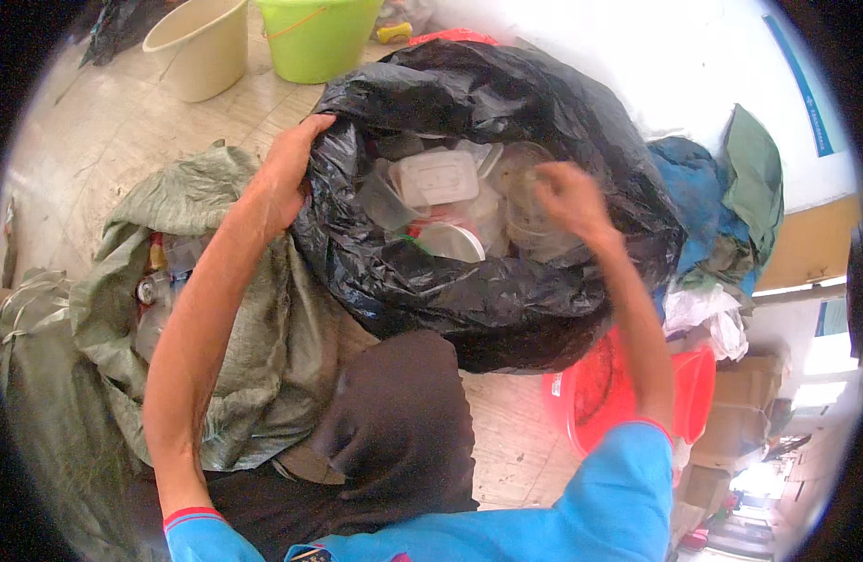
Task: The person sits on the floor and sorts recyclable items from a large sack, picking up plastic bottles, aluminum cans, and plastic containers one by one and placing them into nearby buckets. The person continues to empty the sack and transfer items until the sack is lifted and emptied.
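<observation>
A large black plastic bag (469, 318) stands open, holding white lidded containers (437, 176), clear tubs and a white round container (450, 242). My left hand (286, 169) grips its left rim. My right hand (574, 201) is inside the bag at the right, over a clear round plastic container (523, 201); motion blur hides whether its fingers hold it. An open green woven sack (122, 328) with cans and plastic items lies left of the black bag, under my left forearm.
A beige bucket (197, 66) and a green bucket (314, 42) stand at the upper left. A red plastic tub (586, 403) is below the bag's right side. Blue and green sheeting (750, 169), white plastic bags (698, 309) and cardboard boxes (745, 384) are along the right.
</observation>
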### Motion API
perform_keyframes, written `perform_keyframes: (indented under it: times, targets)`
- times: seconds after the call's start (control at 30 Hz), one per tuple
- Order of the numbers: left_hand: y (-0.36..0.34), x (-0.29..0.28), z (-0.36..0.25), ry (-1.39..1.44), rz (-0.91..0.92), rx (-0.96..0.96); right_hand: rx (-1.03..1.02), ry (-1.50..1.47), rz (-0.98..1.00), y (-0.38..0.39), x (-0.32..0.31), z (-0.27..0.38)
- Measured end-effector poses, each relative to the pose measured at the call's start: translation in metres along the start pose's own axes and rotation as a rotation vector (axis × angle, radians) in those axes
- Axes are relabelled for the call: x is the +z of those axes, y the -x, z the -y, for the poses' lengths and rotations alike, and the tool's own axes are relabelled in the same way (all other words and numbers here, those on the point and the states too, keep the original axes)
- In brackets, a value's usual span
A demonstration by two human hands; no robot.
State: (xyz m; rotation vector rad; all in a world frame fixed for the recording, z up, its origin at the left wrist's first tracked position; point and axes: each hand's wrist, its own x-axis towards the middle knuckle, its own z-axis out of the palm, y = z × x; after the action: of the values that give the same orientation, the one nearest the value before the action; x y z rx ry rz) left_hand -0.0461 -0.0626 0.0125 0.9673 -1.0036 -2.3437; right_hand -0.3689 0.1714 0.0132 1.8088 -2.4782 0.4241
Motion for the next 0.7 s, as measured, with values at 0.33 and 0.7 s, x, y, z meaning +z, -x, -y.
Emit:
perform_keyframes:
  times: [0.33,0.7]
  targets:
    - [0.043,-0.043,-0.023,-0.806,0.096,0.286,0.109,-0.182,-0.115,-0.239,0.072,-0.035]
    - [0.11,-0.307,0.014,-1.256,-0.233,-0.453,0.091,-0.082,0.363,-0.208,-0.066,0.156]
